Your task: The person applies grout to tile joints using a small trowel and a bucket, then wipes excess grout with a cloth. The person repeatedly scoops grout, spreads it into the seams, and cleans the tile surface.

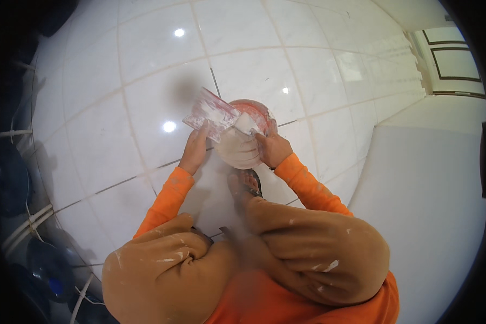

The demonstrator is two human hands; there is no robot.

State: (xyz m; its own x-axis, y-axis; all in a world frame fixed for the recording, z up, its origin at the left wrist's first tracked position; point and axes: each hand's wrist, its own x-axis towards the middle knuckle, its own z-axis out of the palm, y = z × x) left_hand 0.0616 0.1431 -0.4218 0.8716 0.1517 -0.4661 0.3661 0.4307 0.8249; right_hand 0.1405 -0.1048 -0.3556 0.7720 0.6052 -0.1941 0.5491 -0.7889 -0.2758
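Observation:
My left hand (195, 142) grips a flat reddish plastic board (213, 112), streaked with white paste and tilted over a round tub (233, 153). Pale, thick paste fills much of the tub, whose upper rim is red and smeared. My right hand (273, 147) is closed on a small flat scraper (247, 122) coated in white, at the board's lower right edge; its handle is mostly hidden by my fingers. The tub stands just ahead of my sandalled foot (243, 184), between both hands.
White tiled floor (102, 151) surrounds me. Dark blue water jugs (49, 268) and white pipes (34, 220) line the left edge. A pale wall or raised surface (416, 178) is at right, with a panelled door (451, 65) farther back. A grey blurred spot obscures part of the upper middle.

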